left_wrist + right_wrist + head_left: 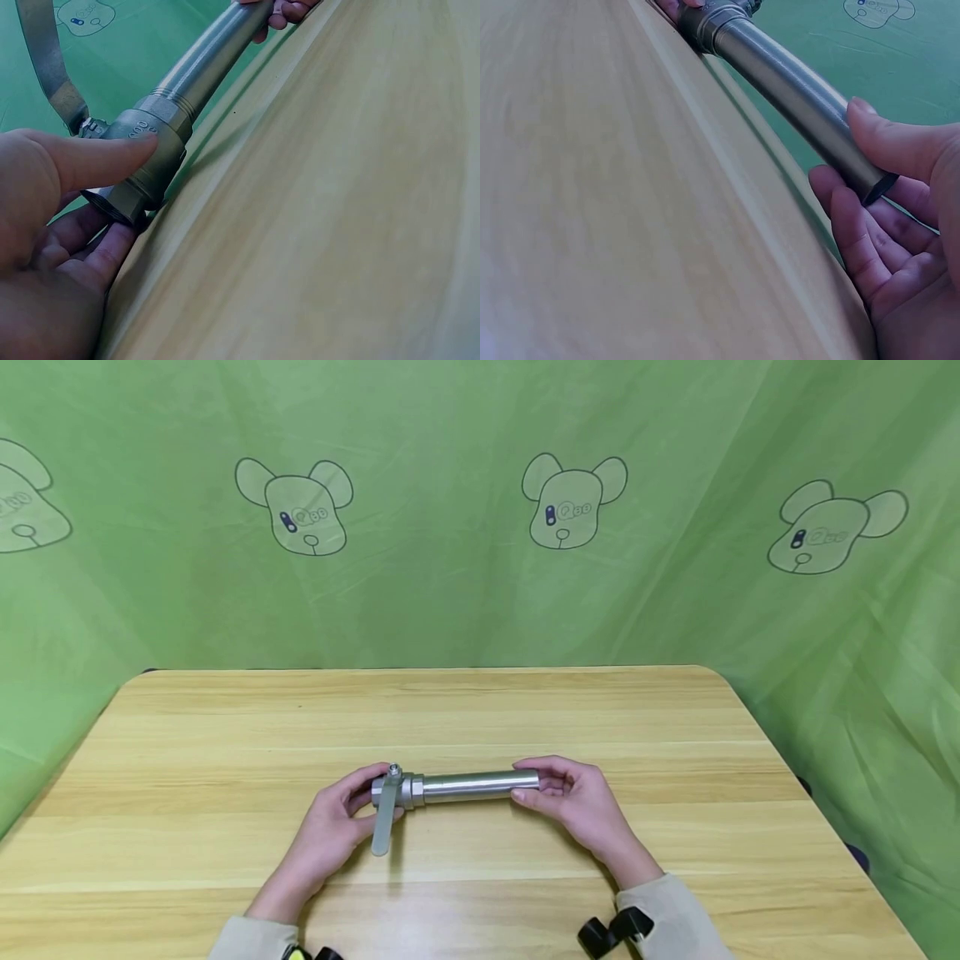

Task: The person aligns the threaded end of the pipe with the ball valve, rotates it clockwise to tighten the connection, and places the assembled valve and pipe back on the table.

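A steel ball valve point(408, 791) with a flat lever handle point(384, 818) is joined to a straight metal pipe point(476, 786). My left hand point(333, 827) grips the valve body at the left end, its thumb laid along the body in the left wrist view and the other fingers curled at the far side and under the end. The lever points toward me in the head view. At the other end, my right hand point(581, 802) holds the pipe between thumb and fingers, near its open end point(881, 187). The pipe lies roughly level between both hands, close over the table.
The wooden table point(450, 710) has rounded far corners. Behind it and along its sides hangs a green cloth point(435, 577) printed with bear-head outlines. A black wrist camera point(611, 931) sits on the right sleeve point(675, 918).
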Demonstrator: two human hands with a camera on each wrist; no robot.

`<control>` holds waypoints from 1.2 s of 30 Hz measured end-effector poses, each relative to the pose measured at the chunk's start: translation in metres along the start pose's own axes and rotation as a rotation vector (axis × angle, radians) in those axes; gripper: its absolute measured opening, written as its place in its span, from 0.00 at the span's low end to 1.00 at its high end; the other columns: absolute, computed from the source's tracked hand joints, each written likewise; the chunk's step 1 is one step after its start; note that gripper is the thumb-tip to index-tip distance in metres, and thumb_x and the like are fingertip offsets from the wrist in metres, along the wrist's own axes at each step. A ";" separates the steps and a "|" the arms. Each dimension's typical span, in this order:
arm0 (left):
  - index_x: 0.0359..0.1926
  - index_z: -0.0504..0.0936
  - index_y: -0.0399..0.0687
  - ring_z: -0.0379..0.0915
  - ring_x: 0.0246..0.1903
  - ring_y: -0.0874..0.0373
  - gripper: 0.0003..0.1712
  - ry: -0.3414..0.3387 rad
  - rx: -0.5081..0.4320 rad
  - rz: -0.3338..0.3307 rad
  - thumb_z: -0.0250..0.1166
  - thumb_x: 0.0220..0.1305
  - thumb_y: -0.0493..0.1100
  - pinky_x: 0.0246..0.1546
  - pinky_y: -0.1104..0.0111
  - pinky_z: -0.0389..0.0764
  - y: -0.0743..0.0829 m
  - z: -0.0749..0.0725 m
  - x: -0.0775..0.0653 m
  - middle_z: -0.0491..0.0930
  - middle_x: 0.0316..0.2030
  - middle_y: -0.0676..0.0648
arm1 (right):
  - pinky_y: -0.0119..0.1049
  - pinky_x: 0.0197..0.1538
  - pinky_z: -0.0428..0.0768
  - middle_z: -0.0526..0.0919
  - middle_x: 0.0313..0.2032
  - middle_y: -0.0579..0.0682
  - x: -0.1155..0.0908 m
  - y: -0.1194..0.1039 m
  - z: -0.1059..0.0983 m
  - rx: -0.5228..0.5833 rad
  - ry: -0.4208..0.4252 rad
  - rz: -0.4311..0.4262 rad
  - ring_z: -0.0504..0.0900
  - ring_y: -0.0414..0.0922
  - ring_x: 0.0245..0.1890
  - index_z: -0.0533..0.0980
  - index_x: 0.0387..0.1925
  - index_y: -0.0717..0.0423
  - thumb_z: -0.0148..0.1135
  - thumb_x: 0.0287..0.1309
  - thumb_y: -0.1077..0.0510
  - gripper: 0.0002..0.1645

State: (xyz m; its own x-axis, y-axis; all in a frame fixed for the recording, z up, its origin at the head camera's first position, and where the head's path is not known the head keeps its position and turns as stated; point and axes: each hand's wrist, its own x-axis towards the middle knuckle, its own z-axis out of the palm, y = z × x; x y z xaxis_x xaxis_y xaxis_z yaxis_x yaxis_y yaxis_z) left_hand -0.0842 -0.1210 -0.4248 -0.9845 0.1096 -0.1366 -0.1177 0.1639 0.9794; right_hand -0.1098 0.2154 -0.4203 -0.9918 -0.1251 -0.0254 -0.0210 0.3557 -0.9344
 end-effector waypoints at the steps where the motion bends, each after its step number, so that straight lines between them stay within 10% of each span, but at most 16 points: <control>1: 0.73 0.77 0.45 0.76 0.72 0.42 0.37 0.001 -0.002 0.000 0.76 0.63 0.32 0.65 0.69 0.84 0.000 0.000 0.000 0.78 0.71 0.37 | 0.29 0.39 0.85 0.84 0.38 0.51 0.000 0.000 0.000 -0.001 -0.001 0.005 0.82 0.41 0.35 0.89 0.53 0.53 0.85 0.53 0.57 0.25; 25: 0.72 0.78 0.43 0.79 0.70 0.43 0.37 0.004 -0.005 0.018 0.74 0.62 0.27 0.68 0.70 0.81 0.000 -0.001 -0.001 0.79 0.71 0.39 | 0.34 0.42 0.92 0.91 0.39 0.56 0.001 -0.004 0.001 0.100 -0.054 0.035 0.92 0.43 0.35 0.85 0.55 0.64 0.79 0.62 0.60 0.22; 36: 0.73 0.77 0.43 0.78 0.70 0.44 0.36 -0.007 -0.011 0.014 0.74 0.64 0.29 0.64 0.72 0.83 -0.001 -0.001 0.000 0.79 0.71 0.38 | 0.30 0.41 0.89 0.89 0.44 0.59 0.000 0.002 -0.002 0.002 -0.055 -0.065 0.87 0.41 0.37 0.85 0.58 0.56 0.87 0.47 0.63 0.33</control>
State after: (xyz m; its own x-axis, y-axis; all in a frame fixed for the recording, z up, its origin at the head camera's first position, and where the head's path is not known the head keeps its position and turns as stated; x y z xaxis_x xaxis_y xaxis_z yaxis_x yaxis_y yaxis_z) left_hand -0.0843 -0.1217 -0.4254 -0.9852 0.1188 -0.1238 -0.1053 0.1515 0.9828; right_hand -0.1098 0.2181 -0.4213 -0.9799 -0.1987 0.0156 -0.0845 0.3433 -0.9354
